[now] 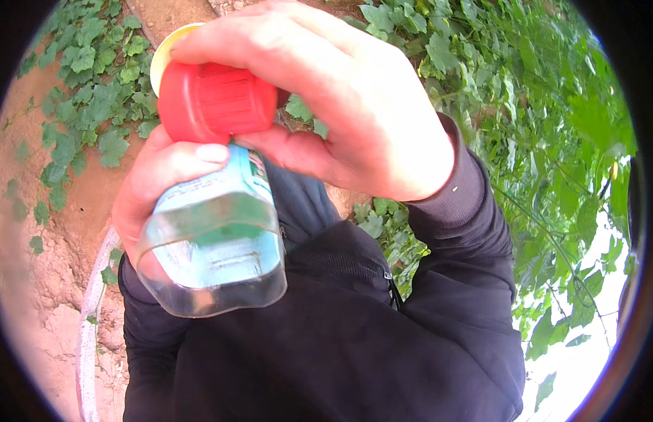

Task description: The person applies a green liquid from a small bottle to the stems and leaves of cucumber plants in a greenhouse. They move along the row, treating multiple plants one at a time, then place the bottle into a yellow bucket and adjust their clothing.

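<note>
My left hand grips a clear bottle-like container with a blue, white and green label that bears writing. The container is tilted, its clear end towards me; I cannot tell whether that end is open. At its far end is a red ribbed plastic cap-like piece, with a pale yellow round edge showing behind it. My right hand curls over this red piece, fingers on top and thumb beneath. The two hands nearly meet where red piece and container overlap in view; the joint between them is hidden.
Leafy vines hang densely on the right, and more creeping vines spread at upper left. Bare brown soil lies on the left, crossed by a pale hose-like strip. A dark mesh bag with a zip sits against my front.
</note>
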Demonstrator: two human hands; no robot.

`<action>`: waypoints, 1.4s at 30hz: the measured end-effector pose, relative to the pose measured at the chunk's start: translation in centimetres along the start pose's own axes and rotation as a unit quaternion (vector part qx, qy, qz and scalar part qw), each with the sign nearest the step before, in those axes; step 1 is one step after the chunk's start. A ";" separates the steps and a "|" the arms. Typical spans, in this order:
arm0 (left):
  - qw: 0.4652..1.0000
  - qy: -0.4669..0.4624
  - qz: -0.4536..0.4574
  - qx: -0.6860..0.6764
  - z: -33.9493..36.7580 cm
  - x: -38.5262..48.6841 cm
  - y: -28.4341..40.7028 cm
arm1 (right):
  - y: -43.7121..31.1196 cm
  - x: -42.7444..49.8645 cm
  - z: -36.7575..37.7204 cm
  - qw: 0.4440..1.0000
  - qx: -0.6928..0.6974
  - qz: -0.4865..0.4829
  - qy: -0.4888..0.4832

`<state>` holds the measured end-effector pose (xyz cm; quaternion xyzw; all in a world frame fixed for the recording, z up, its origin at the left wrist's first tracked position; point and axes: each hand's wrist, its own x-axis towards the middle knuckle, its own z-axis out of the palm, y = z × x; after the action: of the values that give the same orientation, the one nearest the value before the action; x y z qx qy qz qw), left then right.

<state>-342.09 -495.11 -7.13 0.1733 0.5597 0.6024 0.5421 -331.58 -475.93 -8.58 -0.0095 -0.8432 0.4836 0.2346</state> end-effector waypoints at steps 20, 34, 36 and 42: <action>0.953 -0.078 0.198 0.215 -1.4 -0.2 2.4 | -6.5 -32.0 1.7 0.643 0.323 0.678 -0.148; 0.936 -0.162 0.171 0.262 -1.2 -1.8 4.2 | -7.0 -25.9 0.9 0.695 0.281 0.637 -0.182; 0.932 -0.159 0.176 0.274 -0.6 -2.3 4.4 | -7.1 -26.1 1.1 0.700 0.279 0.633 -0.180; 0.931 -0.182 0.176 0.264 0.7 -2.8 5.2 | -6.5 -27.6 1.7 0.705 0.281 0.624 -0.186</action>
<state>-342.93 -496.00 -1.33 0.5125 0.5509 0.4766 0.4546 -306.34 -487.48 -14.68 -0.3773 -0.4963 0.7260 -0.2905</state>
